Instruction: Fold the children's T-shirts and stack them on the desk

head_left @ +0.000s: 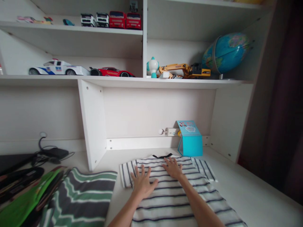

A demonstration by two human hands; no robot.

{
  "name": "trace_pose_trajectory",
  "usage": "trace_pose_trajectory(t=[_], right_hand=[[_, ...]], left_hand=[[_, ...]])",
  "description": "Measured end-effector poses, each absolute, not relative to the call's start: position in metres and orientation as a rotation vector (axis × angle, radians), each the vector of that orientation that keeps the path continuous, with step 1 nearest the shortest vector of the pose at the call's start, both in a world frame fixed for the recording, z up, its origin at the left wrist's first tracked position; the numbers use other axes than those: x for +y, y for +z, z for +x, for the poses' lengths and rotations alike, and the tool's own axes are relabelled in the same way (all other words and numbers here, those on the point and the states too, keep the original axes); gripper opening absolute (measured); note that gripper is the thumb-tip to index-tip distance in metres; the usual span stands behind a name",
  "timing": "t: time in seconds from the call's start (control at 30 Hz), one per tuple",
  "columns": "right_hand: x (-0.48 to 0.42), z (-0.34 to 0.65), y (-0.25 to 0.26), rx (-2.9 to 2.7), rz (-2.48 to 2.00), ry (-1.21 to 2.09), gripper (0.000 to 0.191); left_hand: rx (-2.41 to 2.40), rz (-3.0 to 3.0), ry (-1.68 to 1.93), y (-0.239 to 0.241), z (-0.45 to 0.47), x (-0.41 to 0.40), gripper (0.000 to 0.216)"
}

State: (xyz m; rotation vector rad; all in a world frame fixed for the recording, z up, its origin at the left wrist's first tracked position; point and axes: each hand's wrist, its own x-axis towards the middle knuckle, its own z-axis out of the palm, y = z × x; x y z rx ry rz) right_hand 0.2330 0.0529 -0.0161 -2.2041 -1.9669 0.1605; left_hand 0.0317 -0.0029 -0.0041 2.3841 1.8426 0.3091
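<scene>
A white T-shirt with dark stripes [165, 201] lies spread out on the white desk, its dark-edged collar toward the wall and its short sleeves out to the sides. My left hand [142, 183] rests on the shirt near the left sleeve, fingers spread. Close below the collar, my right hand [173, 168] lies flat on the fabric with its fingers apart. Neither hand grips anything. The shirt's lower end runs out of view at the bottom, partly behind my forearms.
Left of the shirt lie a green, grey and white striped cloth [87, 195], a bright green item [30, 195] and a black adapter with cables [56, 153]. A blue desk calendar [192, 145] stands behind the collar. Shelves above hold toy vehicles and a globe [229, 52].
</scene>
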Motion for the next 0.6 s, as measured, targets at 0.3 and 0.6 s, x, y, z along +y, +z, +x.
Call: trace_pose_trajectory(t=[0.3, 0.6], right_hand=[[-0.029, 0.19, 0.018, -2.311, -1.836, 0.075, 0.045], [-0.143, 0.184, 0.015, -2.476, -1.414, -0.021, 0.04]], left_hand=[[1.876, 2.404, 0.282, -0.009, 0.034, -0.001, 0.076], [1.677, 2.361, 0.161, 0.059, 0.042, -0.028, 0.069]])
